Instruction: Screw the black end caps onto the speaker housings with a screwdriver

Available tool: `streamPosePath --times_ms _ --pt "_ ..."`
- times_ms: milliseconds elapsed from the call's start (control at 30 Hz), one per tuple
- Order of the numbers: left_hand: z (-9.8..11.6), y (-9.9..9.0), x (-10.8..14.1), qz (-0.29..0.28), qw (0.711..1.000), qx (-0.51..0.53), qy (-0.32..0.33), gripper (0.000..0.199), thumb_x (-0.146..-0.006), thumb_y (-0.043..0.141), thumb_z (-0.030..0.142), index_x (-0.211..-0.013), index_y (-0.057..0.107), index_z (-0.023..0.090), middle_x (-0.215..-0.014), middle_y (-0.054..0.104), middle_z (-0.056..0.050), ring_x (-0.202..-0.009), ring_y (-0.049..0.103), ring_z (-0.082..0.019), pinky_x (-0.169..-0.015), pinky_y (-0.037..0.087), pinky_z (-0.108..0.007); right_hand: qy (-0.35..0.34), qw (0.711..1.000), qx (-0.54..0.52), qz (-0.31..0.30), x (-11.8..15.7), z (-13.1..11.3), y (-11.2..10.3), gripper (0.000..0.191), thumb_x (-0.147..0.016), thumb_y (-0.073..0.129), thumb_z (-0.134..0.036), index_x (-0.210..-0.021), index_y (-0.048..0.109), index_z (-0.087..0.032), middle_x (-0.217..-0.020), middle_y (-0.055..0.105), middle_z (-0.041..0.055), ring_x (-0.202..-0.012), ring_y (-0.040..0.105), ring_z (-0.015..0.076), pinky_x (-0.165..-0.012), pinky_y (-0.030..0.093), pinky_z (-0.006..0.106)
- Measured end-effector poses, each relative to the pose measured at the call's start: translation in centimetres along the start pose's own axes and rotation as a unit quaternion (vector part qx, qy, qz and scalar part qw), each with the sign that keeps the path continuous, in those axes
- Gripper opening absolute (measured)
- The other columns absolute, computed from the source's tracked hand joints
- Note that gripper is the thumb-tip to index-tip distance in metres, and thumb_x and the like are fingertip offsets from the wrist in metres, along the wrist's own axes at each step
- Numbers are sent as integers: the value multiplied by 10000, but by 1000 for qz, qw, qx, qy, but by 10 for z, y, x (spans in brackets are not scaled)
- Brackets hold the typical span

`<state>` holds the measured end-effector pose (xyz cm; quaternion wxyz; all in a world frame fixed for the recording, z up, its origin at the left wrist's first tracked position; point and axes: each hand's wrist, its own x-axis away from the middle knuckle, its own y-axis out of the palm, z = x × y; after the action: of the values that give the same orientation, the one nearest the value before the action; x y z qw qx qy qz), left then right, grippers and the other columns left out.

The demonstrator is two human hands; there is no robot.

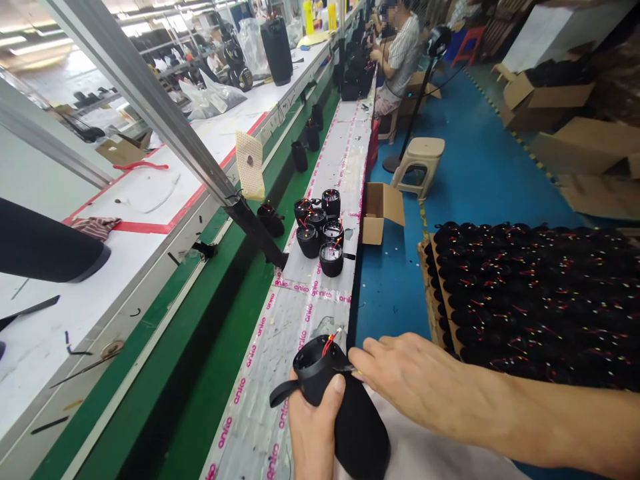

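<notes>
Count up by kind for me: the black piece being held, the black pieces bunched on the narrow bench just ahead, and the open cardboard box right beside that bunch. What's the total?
Black piece held in the left hand: 1
Bunched black pieces: 6
Open cardboard box: 1
Total: 8

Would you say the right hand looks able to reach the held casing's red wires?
Probably yes: the red wires rise uncovered from the black casing, close to the right hand, though that hand seems to pinch a small dark object.
</notes>
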<state>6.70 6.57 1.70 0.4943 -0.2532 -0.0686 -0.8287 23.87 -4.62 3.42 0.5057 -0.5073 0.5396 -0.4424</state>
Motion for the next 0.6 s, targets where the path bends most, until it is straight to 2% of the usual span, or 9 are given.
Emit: streamPosePath --times_ms 200,400,600 --pt "0 2 2 22 1000 -16 11 590 -767 822 515 -1221 664 174 -1112 788 -94 -1123 689 -357 -1005 475 -453 25 999 31 -4 7 -11 2 250 -1002 489 -122 -1214 576 -220 -909 673 35 -713 628 204 -630 441 360" --pt "-3 4 1 63 997 -31 9 688 -738 793 558 -1246 647 117 -1082 791 -129 -1079 708 -371 -983 490 -473 12 993 121 6 15 -23 -2 545 -977 484 -118 -1521 472 -98 -1232 686 161 -1011 682 293 -783 542 405" --pt "-6 4 0 80 995 -64 14 692 -714 777 573 -1210 642 110 -1030 788 -140 -1035 718 -384 -936 502 -473 32 990 137 27 18 -38 6 581 -975 424 -80 -1554 466 -64 -1273 697 166 -1078 682 285 -880 572 400"
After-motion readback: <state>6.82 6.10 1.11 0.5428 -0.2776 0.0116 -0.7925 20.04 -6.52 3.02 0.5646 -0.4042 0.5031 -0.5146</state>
